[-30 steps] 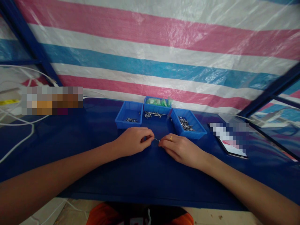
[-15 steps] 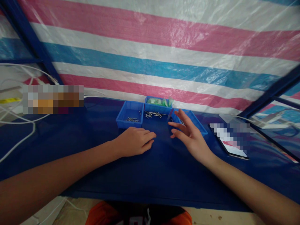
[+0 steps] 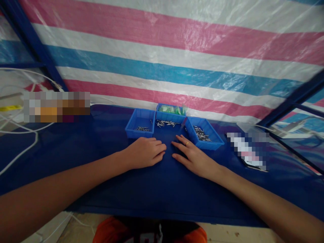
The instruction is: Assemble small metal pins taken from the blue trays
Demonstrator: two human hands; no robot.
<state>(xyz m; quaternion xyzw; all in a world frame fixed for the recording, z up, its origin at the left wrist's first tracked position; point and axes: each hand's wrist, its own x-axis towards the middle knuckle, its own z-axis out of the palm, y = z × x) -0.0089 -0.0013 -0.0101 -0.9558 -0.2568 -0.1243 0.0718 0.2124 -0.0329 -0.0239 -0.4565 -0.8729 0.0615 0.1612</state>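
Observation:
My left hand [image 3: 145, 152] rests on the blue table [image 3: 157, 192] just in front of the left blue bin [image 3: 140, 134], its fingers together and curled down; what lies under them, if anything, is hidden. To its right, my right hand [image 3: 193, 158] lies with fingers spread and nothing in it, a ring on one finger. Small metal pieces [image 3: 143, 129] sit in the left bin, and more [image 3: 201, 133] fill part of the right blue bin [image 3: 211, 145]. Between these bins, loose metal pieces [image 3: 167, 123] lie before the back bin [image 3: 170, 117], which holds green-and-white packets [image 3: 170, 109].
A phone [image 3: 255, 166], partly blurred out, lies right of the bins. White cables [image 3: 36, 141] loop at the left beside a pixelated area. Behind the table hangs a striped plastic sheet [image 3: 164, 72], with blue frame posts at both sides.
My right hand has moved left and down from over the right bin to the table, uncovering the metal pieces in that bin. My left hand has barely moved.

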